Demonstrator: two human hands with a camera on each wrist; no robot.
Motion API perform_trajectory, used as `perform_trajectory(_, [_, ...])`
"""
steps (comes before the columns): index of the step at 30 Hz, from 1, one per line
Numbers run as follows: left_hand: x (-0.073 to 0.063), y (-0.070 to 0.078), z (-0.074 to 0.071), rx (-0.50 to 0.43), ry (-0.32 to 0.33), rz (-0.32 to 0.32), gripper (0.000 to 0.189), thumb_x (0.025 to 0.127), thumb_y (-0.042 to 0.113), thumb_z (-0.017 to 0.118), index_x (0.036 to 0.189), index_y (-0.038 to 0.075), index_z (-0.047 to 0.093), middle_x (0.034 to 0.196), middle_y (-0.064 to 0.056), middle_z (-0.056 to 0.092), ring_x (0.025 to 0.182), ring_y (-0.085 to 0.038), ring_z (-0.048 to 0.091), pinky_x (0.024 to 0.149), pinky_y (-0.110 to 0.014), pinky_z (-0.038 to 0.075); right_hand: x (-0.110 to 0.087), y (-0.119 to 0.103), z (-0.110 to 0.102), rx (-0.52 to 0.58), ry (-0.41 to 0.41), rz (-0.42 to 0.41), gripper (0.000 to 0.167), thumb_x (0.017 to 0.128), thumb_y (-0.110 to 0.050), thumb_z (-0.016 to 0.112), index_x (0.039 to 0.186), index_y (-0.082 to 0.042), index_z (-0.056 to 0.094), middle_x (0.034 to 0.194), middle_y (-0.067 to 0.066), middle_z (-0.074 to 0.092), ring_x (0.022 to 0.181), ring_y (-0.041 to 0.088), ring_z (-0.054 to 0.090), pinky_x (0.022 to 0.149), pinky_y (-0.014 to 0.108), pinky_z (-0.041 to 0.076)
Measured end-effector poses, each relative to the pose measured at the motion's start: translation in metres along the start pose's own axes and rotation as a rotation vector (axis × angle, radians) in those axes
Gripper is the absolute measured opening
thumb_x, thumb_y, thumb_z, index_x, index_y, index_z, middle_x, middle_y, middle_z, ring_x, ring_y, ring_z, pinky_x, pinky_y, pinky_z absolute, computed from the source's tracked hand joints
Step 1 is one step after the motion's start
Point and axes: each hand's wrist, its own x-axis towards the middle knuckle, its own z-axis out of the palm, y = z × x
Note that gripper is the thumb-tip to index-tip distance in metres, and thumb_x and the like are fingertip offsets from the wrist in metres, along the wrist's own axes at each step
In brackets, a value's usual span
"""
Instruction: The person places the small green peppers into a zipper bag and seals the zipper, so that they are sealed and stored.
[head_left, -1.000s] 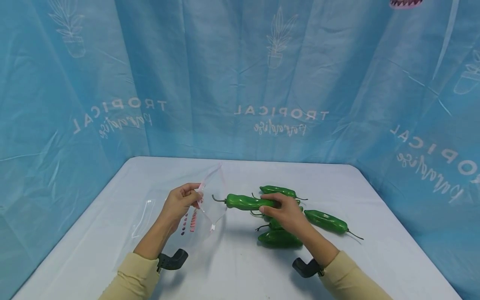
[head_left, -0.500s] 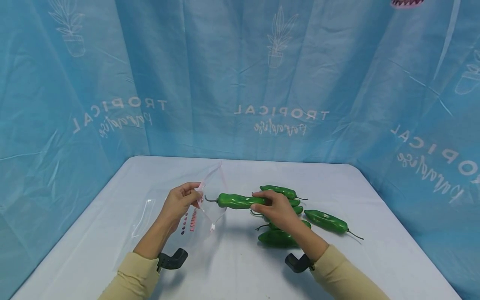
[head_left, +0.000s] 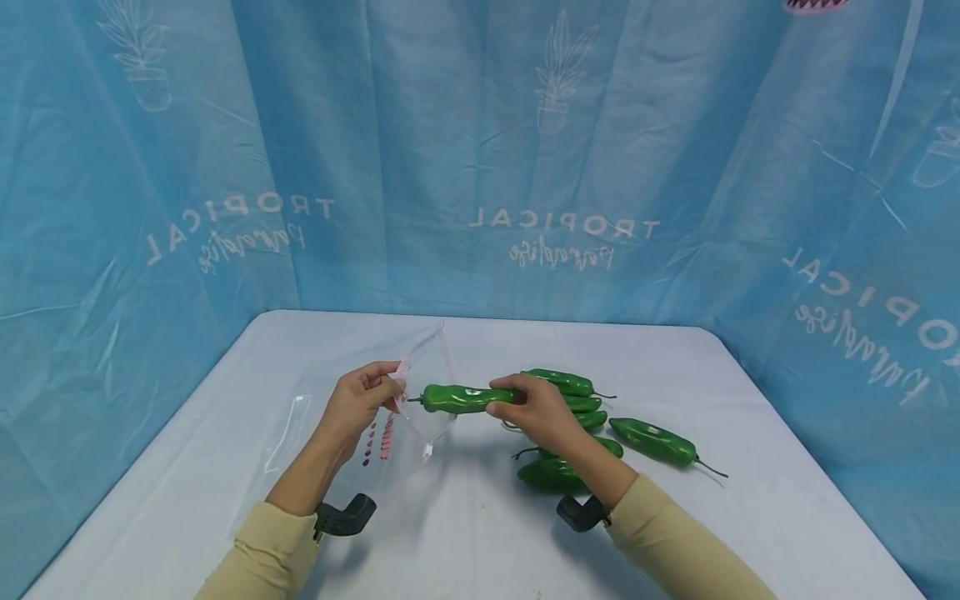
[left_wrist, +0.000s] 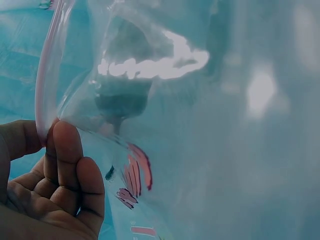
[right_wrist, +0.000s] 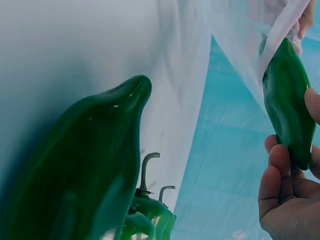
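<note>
In the head view my left hand point(head_left: 363, 400) pinches the edge of a clear zip bag point(head_left: 431, 358), keeping its mouth spread toward the right. My right hand point(head_left: 536, 408) holds a green pepper point(head_left: 461, 399) by its blunt end, stem pointing left. That stem and the front of the pepper sit at the bag's mouth. In the right wrist view the held pepper point(right_wrist: 287, 100) has its far end behind the bag's pink-white rim point(right_wrist: 280, 40). Through the plastic in the left wrist view, a dark green blurred shape point(left_wrist: 125, 65) shows.
Several green peppers point(head_left: 555, 477) lie in a group under and behind my right hand. One more pepper point(head_left: 656, 442) lies apart to the right. The white table point(head_left: 480, 550) is bordered by a blue curtain point(head_left: 480, 167) at the back and sides.
My right hand has moved left with the pepper, bringing its stem end into the bag's mouth. My left hand and the bag have hardly moved.
</note>
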Motion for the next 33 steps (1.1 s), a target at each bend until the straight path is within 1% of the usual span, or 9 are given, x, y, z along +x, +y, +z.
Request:
perform_trajectory(5, [0.000, 0.001, -0.001, -0.003, -0.003, -0.008, 0.034, 0.092, 0.018, 0.056, 0.122, 0.004, 0.057, 0.080, 0.006, 0.063, 0.072, -0.013, 0.059, 0.082, -0.030, 0.045, 0.003, -0.004, 0.001, -0.035, -0.011, -0.024, 0.038, 0.082, -0.032, 0.071, 0.117, -0.020, 0.065, 0.093, 0.000, 0.064, 0.068, 0.014, 0.055, 0.056, 0.029, 0.046])
perform_trajectory(13, [0.000, 0.003, -0.002, -0.019, -0.008, -0.003, 0.035, 0.092, 0.019, 0.056, 0.124, 0.003, 0.055, 0.081, 0.005, 0.063, 0.072, -0.013, 0.059, 0.084, -0.030, 0.046, 0.009, -0.007, 0.005, -0.063, -0.038, -0.026, 0.039, 0.083, -0.030, 0.071, 0.119, -0.019, 0.065, 0.097, 0.001, 0.062, 0.068, 0.014, 0.054, 0.057, 0.029, 0.047])
perform_trajectory(20, [0.000, 0.004, -0.002, -0.018, -0.009, -0.011, 0.034, 0.093, 0.020, 0.056, 0.123, 0.005, 0.057, 0.089, 0.000, 0.065, 0.073, -0.013, 0.059, 0.084, -0.028, 0.047, 0.013, -0.011, 0.007, -0.082, -0.061, -0.046, 0.040, 0.084, -0.032, 0.070, 0.121, -0.018, 0.063, 0.112, 0.002, 0.062, 0.071, 0.014, 0.055, 0.059, 0.028, 0.048])
perform_trajectory(24, [0.000, 0.004, -0.002, -0.012, -0.010, -0.003, 0.035, 0.092, 0.020, 0.057, 0.123, 0.004, 0.056, 0.088, 0.001, 0.065, 0.073, -0.013, 0.059, 0.082, -0.028, 0.048, 0.016, -0.012, 0.009, -0.098, -0.069, -0.069, 0.040, 0.084, -0.032, 0.069, 0.121, -0.018, 0.063, 0.116, 0.002, 0.062, 0.071, 0.014, 0.053, 0.059, 0.028, 0.046])
perform_trajectory(29, [0.001, 0.004, -0.002, -0.018, -0.008, 0.010, 0.035, 0.092, 0.019, 0.058, 0.123, 0.004, 0.056, 0.088, 0.003, 0.065, 0.073, -0.012, 0.060, 0.081, -0.032, 0.050, 0.019, -0.013, 0.013, -0.123, -0.070, -0.118, 0.039, 0.084, -0.031, 0.069, 0.120, -0.016, 0.064, 0.111, 0.002, 0.063, 0.071, 0.014, 0.051, 0.058, 0.028, 0.045])
perform_trajectory(33, [0.000, 0.004, -0.001, -0.019, -0.003, -0.003, 0.034, 0.092, 0.019, 0.058, 0.123, 0.004, 0.057, 0.091, 0.001, 0.066, 0.074, -0.012, 0.060, 0.083, -0.033, 0.050, 0.022, -0.015, 0.016, -0.139, -0.071, -0.126, 0.041, 0.084, -0.030, 0.070, 0.120, -0.013, 0.064, 0.103, 0.002, 0.063, 0.071, 0.014, 0.050, 0.057, 0.027, 0.044])
